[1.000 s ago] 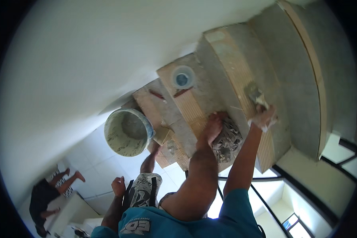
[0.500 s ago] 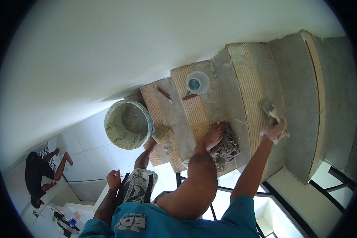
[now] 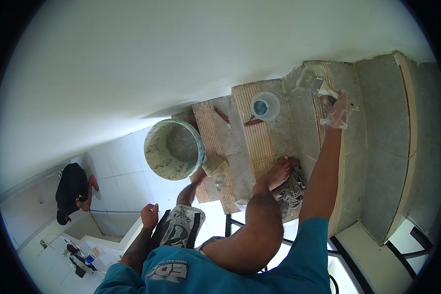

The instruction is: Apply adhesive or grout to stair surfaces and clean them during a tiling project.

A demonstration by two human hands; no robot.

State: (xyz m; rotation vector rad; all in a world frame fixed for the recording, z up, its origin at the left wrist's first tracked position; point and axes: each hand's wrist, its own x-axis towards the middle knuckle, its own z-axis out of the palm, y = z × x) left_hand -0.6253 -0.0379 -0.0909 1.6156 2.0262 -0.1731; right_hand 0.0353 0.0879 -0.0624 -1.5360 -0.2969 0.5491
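My right hand [image 3: 336, 111], in a thin clear plastic glove, grips a wide flat paintbrush [image 3: 322, 87] with a pale handle. The brush head, smeared by motion, is over the ribbed edge of a stair tread [image 3: 323, 73], close to the wall. My left hand [image 3: 150, 216] hangs beside my left knee with its fingers curled; whether anything is in them does not show. A clear plastic tub [image 3: 273, 101] holding some bluish-grey stuff stands on a lower step. Farther left is a large mixing bucket [image 3: 150, 156], its inside crusted with grey paste.
Red-handled tools [image 3: 221, 114] lie on the steps by the tub. A beige block [image 3: 215, 165] sits near my left foot, and a crumpled patterned cloth [image 3: 292, 190] beside my right foot. The pale wall [image 3: 181, 59] borders the stairs. Far left, another person [image 3: 72, 188] crouches.
My right hand has moved with the paintbrush along the tread toward the wall. The whole view has shifted slightly. At far left, the other person has changed posture.
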